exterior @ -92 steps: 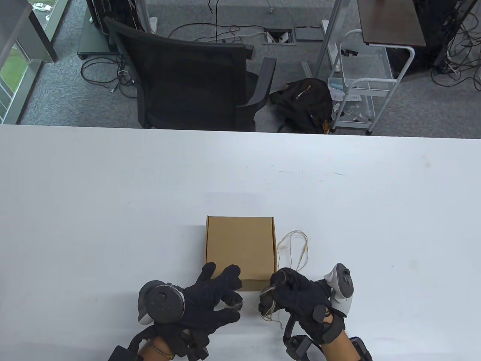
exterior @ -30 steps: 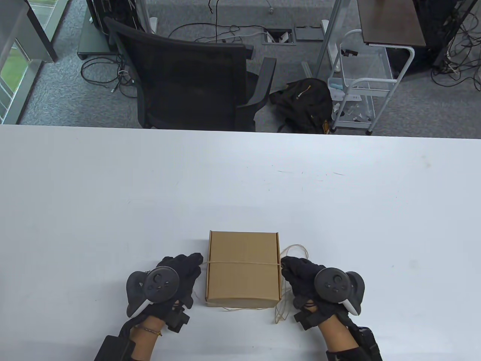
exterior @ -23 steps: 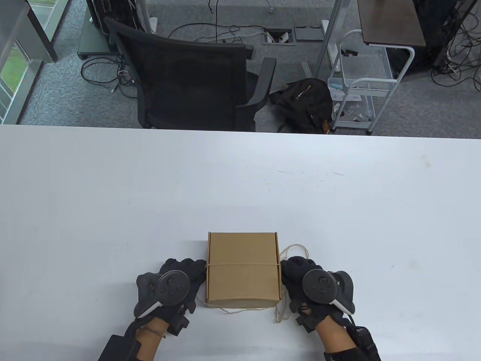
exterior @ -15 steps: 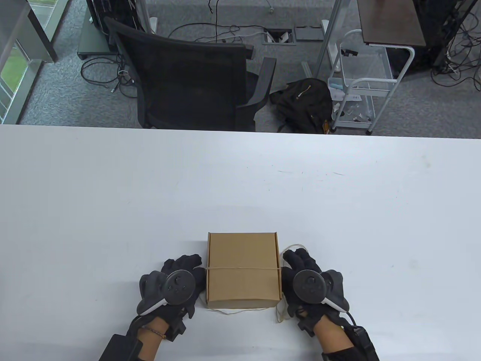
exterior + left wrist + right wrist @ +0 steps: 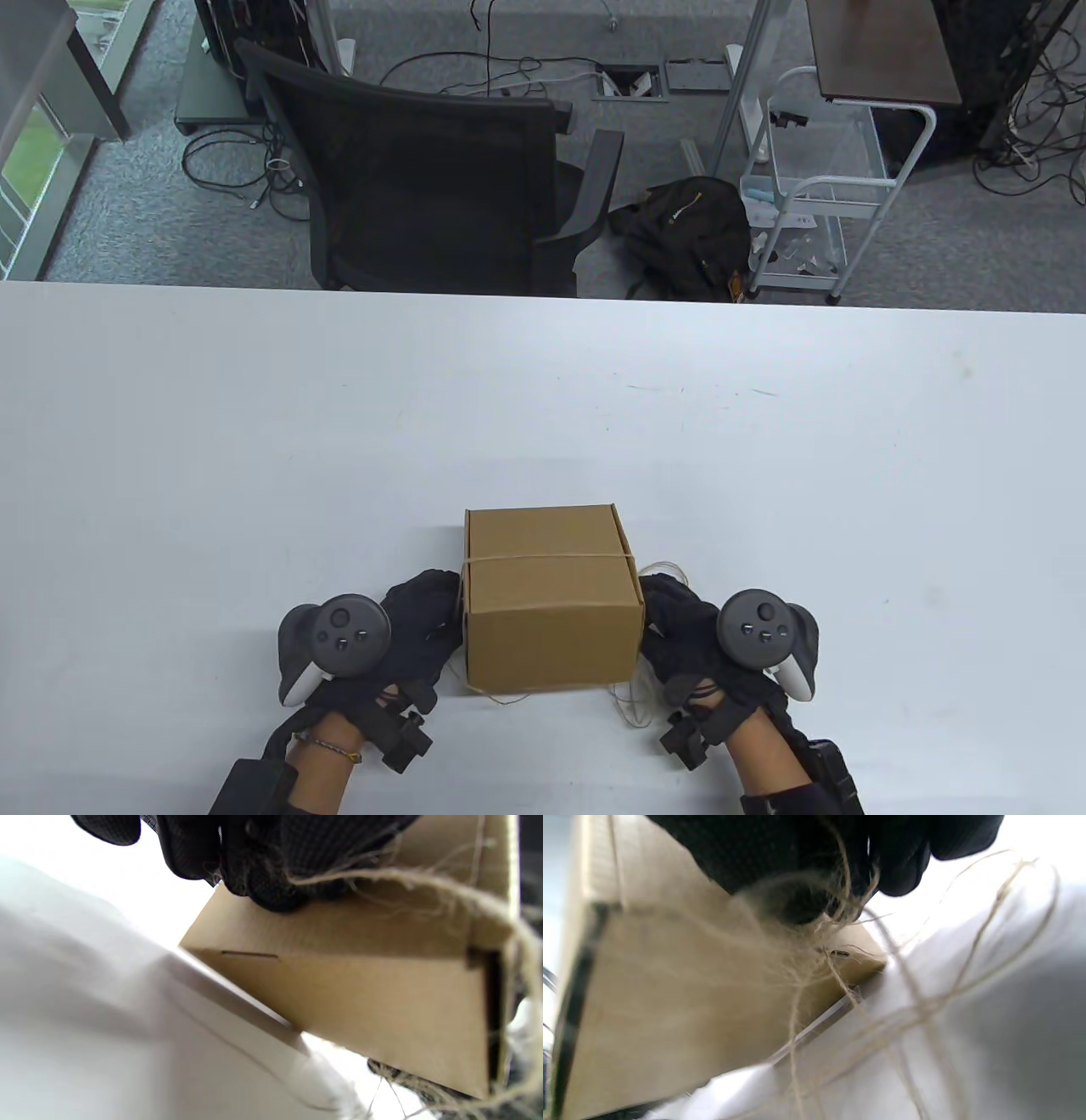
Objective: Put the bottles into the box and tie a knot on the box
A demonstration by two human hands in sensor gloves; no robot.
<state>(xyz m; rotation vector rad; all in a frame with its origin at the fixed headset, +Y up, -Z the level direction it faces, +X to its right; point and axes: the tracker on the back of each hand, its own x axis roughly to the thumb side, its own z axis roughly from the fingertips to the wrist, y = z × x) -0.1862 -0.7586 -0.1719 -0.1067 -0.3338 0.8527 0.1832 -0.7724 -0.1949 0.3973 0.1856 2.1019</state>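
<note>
A shut brown cardboard box (image 5: 547,611) stands tilted near the table's front edge. Its near side is raised and its far bottom edge rests on the table. One strand of thin twine (image 5: 543,558) crosses its top from side to side. My left hand (image 5: 424,615) is against the box's left side, with twine (image 5: 424,885) running out from under its curled fingers (image 5: 271,866). My right hand (image 5: 674,615) is against the right side, and frayed twine (image 5: 925,1001) hangs from its fingers (image 5: 797,853). No bottle shows.
Loose loops of twine (image 5: 632,709) lie on the white table (image 5: 254,475) in front of the box's right corner. A black office chair (image 5: 424,178) stands behind the table's far edge, with a white wire cart (image 5: 806,187) to the right.
The twine went from bunched in my hands to stretched over the box. In the last half second both hands tipped the box, raising its near side, and the strand now sits farther back.
</note>
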